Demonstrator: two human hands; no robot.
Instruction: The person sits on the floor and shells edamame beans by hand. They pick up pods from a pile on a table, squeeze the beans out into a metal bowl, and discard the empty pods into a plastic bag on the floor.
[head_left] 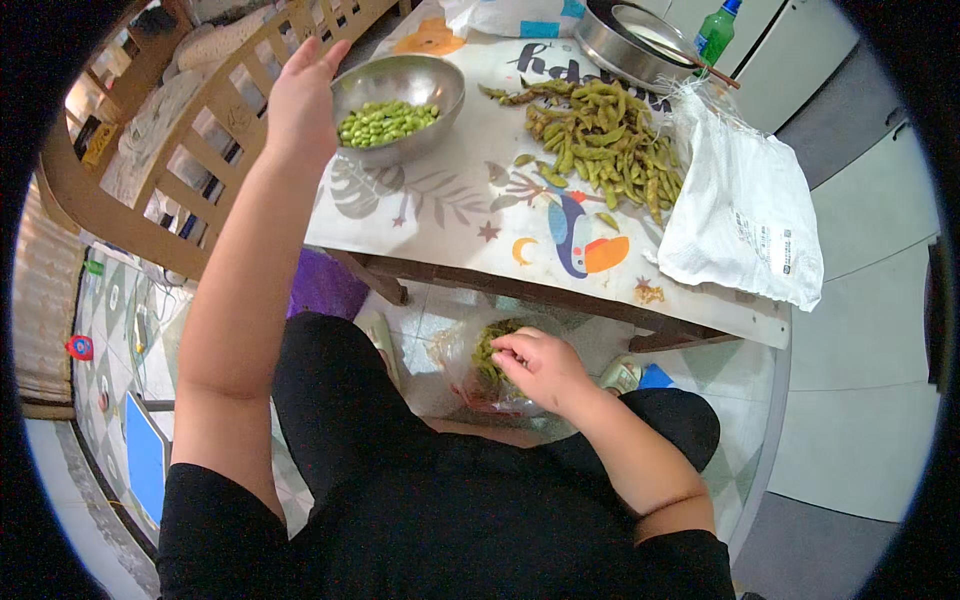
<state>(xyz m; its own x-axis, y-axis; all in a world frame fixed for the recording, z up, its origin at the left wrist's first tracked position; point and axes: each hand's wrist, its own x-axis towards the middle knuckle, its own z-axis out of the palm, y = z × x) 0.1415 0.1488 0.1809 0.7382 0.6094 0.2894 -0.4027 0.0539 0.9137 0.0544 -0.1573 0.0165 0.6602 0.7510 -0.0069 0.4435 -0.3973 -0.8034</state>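
Observation:
My left hand (302,100) is raised at the left rim of a metal bowl (440,82), fingers stretched out and apart, with nothing seen in it. Shelled green soybeans (388,124) lie in the bowl. Lower down, my right hand (540,368) is over a clear plastic bag (458,362) on the floor between my legs. Its fingertips are pinched together; whatever they hold is too small to make out. Pod shells (488,350) fill the bag's mouth. On the table, a heap of unshelled soybean pods (610,135) sits right of the bowl.
A white woven sack (740,215) lies at the table's right edge. Behind the heap stand a metal pan (640,45) with chopsticks across it and a green bottle (716,35). The printed cloth (420,215) covers the table. A wooden railing (215,130) runs along the left.

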